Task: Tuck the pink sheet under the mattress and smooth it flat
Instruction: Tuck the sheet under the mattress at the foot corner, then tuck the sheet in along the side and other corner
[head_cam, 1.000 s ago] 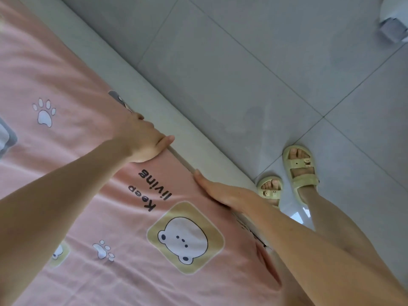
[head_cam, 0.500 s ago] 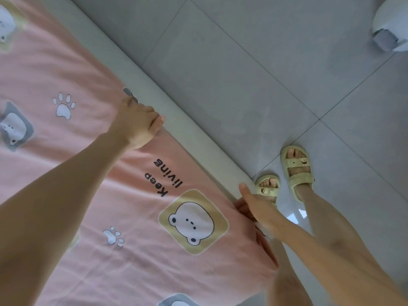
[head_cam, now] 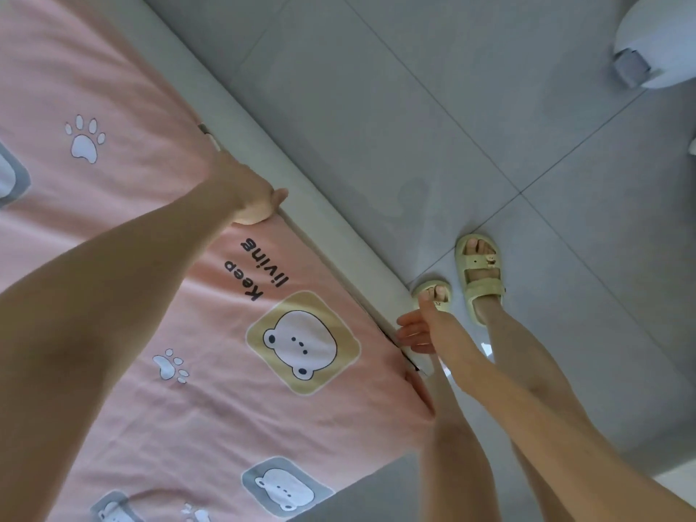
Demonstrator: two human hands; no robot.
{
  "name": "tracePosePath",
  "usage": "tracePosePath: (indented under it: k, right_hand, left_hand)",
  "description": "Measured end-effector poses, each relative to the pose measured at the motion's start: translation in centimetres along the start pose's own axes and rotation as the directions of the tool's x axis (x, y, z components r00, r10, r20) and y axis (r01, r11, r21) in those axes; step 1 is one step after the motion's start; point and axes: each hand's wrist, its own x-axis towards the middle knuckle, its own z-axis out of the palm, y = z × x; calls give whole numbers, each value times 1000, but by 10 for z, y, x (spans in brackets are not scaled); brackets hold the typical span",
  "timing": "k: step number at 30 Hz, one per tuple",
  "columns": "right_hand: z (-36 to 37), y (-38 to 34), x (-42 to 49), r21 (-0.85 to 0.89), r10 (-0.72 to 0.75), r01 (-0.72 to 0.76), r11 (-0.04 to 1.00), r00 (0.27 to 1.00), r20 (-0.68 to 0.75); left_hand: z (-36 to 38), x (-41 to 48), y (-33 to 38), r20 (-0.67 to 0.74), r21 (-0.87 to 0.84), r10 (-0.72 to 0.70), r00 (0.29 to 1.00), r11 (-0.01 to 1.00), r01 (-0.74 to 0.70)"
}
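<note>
The pink sheet (head_cam: 158, 258), printed with bears, paws and "Keep living", covers the mattress and fills the left half of the view. Its edge runs diagonally along the pale bed frame (head_cam: 339, 235). My left hand (head_cam: 252, 199) presses on the sheet's edge at the mattress side, fingers curled over the edge and hidden. My right hand (head_cam: 422, 329) is lower right at the mattress corner, fingers spread and pointing toward the gap between sheet and frame, holding nothing that I can see.
Grey floor tiles (head_cam: 414, 107) lie right of the bed. My feet in pale yellow sandals (head_cam: 478, 276) stand close to the frame. A white rounded object with a grey part (head_cam: 647, 50) sits at the top right corner.
My right hand has left the sheet edge and moved down toward the mattress corner, now beside the frame. My left hand has stayed pressing on the edge.
</note>
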Motion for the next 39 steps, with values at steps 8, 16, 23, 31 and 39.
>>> tracePosePath:
  k: [8,16,23,31,39]
  right_hand:
    - [6,32,-12,-167,124,-88,982,968,218]
    - [-9,65,-41,-34,-120,128,991,979,166]
    - [3,49,-25,-677,-100,232,699,968,229]
    - [3,-82,-35,-877,-256,419,233,897,361]
    - [34,-268,-111,-851,-557,517,92,735,386]
  left_hand:
    - [8,-61,76,-315,-174,338,887,898,-404]
    - [38,-53,99,-437,8,427,792,882,-471]
    - [25,-42,117,-370,-52,321,872,930,-364]
    - [-5,-82,65,-542,-428,-123,831,892,-147]
    - [-67,-147,-37,-282,-785,-635,719,584,208]
